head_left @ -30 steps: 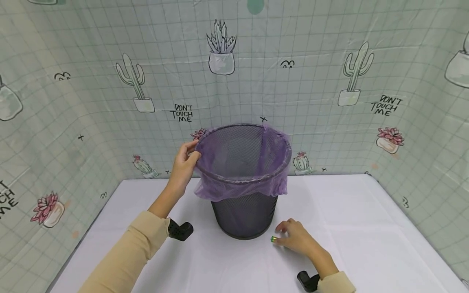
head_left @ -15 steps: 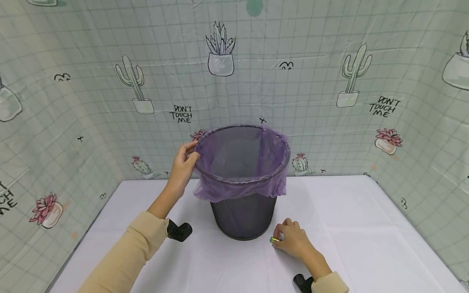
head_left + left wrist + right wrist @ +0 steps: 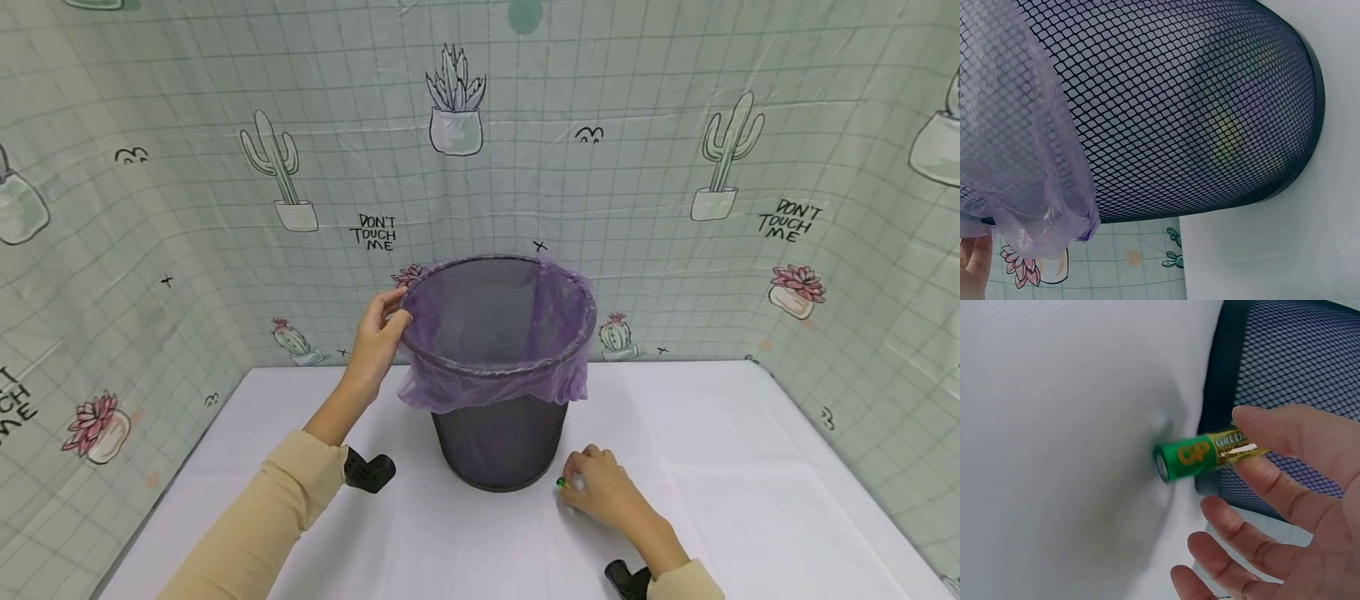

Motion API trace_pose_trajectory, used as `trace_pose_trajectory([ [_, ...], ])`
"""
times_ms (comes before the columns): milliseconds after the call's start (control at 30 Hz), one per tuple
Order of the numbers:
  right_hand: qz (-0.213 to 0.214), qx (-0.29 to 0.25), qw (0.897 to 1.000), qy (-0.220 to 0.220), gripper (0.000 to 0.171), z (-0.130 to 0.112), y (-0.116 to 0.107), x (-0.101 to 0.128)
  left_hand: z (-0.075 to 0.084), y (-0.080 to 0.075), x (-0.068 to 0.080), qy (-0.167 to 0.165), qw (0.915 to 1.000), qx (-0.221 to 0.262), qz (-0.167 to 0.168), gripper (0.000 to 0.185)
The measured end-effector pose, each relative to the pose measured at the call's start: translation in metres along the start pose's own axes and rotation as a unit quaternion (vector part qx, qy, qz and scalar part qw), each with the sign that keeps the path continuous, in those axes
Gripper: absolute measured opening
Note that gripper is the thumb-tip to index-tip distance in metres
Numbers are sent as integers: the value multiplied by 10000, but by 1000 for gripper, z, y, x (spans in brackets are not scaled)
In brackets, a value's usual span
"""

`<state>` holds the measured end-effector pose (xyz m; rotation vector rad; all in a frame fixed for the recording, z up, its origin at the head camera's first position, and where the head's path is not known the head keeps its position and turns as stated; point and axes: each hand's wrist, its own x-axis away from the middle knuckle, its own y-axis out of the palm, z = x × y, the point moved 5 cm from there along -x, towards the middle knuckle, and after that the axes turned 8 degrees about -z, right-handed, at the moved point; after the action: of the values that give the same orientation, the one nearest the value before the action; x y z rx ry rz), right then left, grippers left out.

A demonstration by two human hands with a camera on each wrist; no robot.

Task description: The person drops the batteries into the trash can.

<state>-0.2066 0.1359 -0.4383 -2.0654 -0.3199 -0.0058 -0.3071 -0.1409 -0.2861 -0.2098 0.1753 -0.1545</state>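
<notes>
A black mesh wastebasket (image 3: 498,446) stands upright on the white table, lined with a thin purple bin bag (image 3: 491,390) folded over its rim. My left hand (image 3: 375,342) holds the rim at the left, thumb on the near side; only some of its fingers (image 3: 975,265) show in the left wrist view. To the right of the basket's base, just above the table, my right hand (image 3: 603,490) pinches a green and gold battery (image 3: 1200,454) between thumb and forefinger. The other fingers are loosely bent, apart from the battery. Through the mesh, blurred yellow-green shapes (image 3: 1227,134) show low in the basket.
The white-covered table (image 3: 712,467) extends on both sides of the basket. Behind it hangs a gridded cloth backdrop (image 3: 525,183) with cactus prints, which also rises at the left and right. Black wrist mounts (image 3: 369,472) stick out by both sleeves.
My right hand shifts only slightly beside the basket, and the battery turns a little between thumb and forefinger. My left hand stays on the rim, and the basket keeps its place.
</notes>
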Motion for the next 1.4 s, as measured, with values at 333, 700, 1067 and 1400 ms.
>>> trace_pose_trajectory([
  [333, 296, -443, 9985, -85, 12, -8, -24, 7, -1, 0, -1, 76, 10000, 21, 0, 49],
  [700, 1132, -243, 9892, -893, 9, -27, -77, 35, -1, 1, -2, 37, 10000, 72, -25, 49],
  [1067, 1994, -34, 9673, -1565, 9, -64, -149, 67, -1, 1, 1, -18, 10000, 65, -8, 50],
  [1400, 2320, -99, 9555, -1821, 13, -96, -191, 68, 0, -2, 0, 55, 9999, -89, -76, 49],
])
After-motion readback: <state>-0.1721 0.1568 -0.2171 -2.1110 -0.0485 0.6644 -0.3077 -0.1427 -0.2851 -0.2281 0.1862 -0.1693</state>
